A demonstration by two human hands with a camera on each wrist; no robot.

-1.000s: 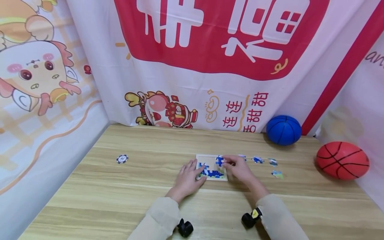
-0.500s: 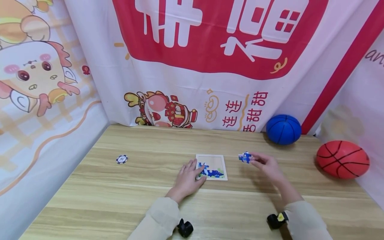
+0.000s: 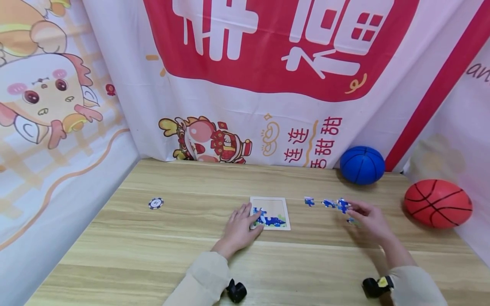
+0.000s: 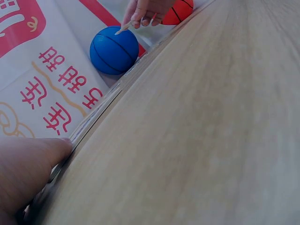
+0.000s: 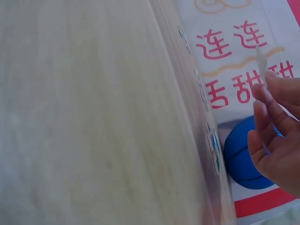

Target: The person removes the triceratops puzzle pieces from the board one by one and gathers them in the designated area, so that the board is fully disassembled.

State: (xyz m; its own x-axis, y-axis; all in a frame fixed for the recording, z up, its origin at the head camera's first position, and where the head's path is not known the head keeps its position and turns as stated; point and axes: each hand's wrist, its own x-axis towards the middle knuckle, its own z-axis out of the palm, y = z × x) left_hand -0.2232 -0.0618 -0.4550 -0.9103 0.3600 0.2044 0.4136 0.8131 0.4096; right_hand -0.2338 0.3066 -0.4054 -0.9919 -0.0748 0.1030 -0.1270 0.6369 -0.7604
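Observation:
A jigsaw puzzle piece (image 3: 343, 205), blue and white, is pinched between the thumb and fingers of my right hand (image 3: 369, 219), held above the table at the right. In the right wrist view the same piece (image 5: 261, 61) shows edge-on at the fingertips. My left hand (image 3: 238, 229) rests flat on the left edge of a square puzzle tray (image 3: 272, 204), fingers extended. Blue joined pieces (image 3: 272, 221) fill the tray's lower part; its upper part is bare. Loose pieces lie right of the tray: one (image 3: 309, 202), another (image 3: 328, 203), and a greenish one (image 3: 351, 220) partly under the right hand.
A blue ball (image 3: 362, 165) sits at the back right, and a red ball (image 3: 438, 203) near the right edge. A round chip (image 3: 155, 203) lies at the left of the wooden table (image 3: 183, 238). Printed cloth (image 3: 229, 97) hangs behind.
My right hand has moved right, away from the tray's upper right corner, carrying the puzzle piece over the loose pieces. The left hand has stayed on the tray.

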